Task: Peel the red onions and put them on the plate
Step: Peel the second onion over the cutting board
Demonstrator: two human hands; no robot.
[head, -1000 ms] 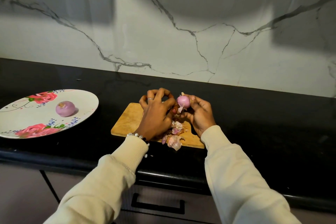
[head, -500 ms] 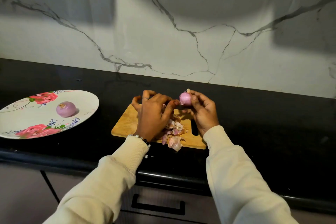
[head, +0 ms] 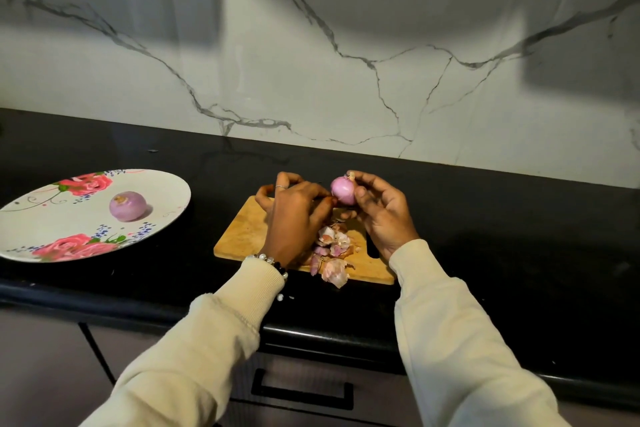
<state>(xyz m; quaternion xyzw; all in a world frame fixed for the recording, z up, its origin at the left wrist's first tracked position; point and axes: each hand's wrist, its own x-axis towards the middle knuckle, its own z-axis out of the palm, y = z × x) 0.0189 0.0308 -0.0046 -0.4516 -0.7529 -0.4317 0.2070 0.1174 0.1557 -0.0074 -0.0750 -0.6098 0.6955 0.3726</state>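
— What are the fingers doing?

— The right hand (head: 381, 215) grips a red onion (head: 343, 190) between thumb and fingertips, held up above the far edge of the cutting board (head: 246, 236). The left hand (head: 294, 215) has its fingers curled, the thumb tip reaching to the onion's lower left side, seemingly picking at the skin there.

— And around them?

— A heap of peeled skins (head: 332, 250) lies on the board's near edge, one piece hanging over it. The board sits on a black countertop (head: 519, 236), white marble-look wall (head: 346, 62) behind with grey veins, a dark drawer (head: 301, 392) with a handle below. Off to the left is a floral plate (head: 52, 229) holding one peeled onion (head: 127, 205), well apart from the board.

— Anything changed since a second ago?

— The onion has come up a little and away from the skins, and the right fingers have shifted over its top. The plate and its onion haven't moved.

— How does the held onion look?

— Pink-purple and smooth, mostly bare — a pale scrap clings at its top by the fingertips.
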